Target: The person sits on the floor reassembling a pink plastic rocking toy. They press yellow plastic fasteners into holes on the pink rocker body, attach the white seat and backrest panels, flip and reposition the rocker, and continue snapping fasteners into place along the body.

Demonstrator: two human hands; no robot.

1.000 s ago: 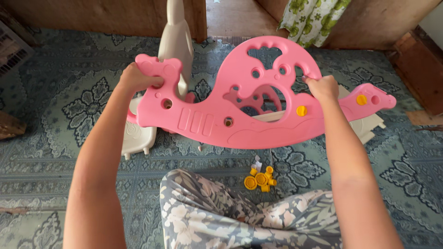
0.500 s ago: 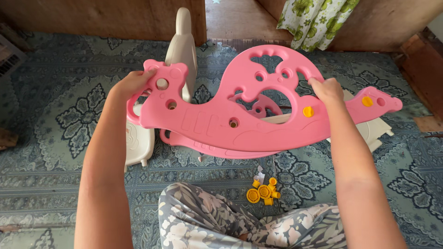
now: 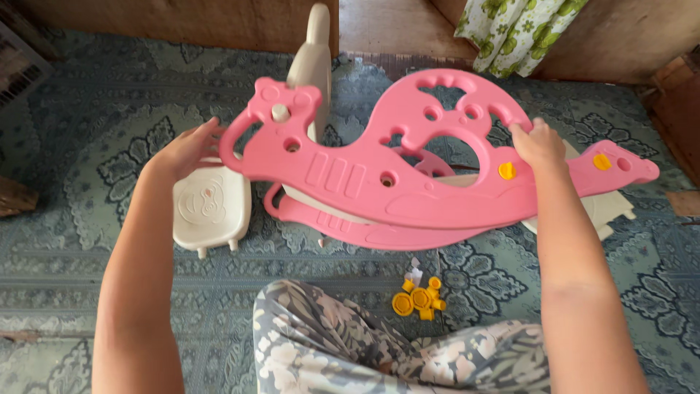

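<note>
A pink plastic animal-shaped side panel [image 3: 364, 179] with cut-out holes and yellow plugs hangs tilted over the carpet. My right hand [image 3: 538, 142] grips the right end of its upper arch. Just left of the panel's head end, my left hand [image 3: 186, 149] has its fingers apart, fingertips at the loop edge and nothing clasped. A second pink panel [image 3: 350, 230] lies on the floor beneath the first. A cream seat piece [image 3: 211, 201] sits below my left hand.
A cream upright part [image 3: 313, 51] stands behind the panels, and another cream part [image 3: 612, 211] lies at the right. Several yellow caps [image 3: 419, 299] lie by my knee in floral trousers [image 3: 364, 350]. A patterned teal carpet [image 3: 87, 95], wooden walls and a green-flowered curtain [image 3: 510, 25] surround.
My left hand has come off the panel's head end and opened. The panel has shifted right and lifted, which uncovers the second pink panel and the cream seat below.
</note>
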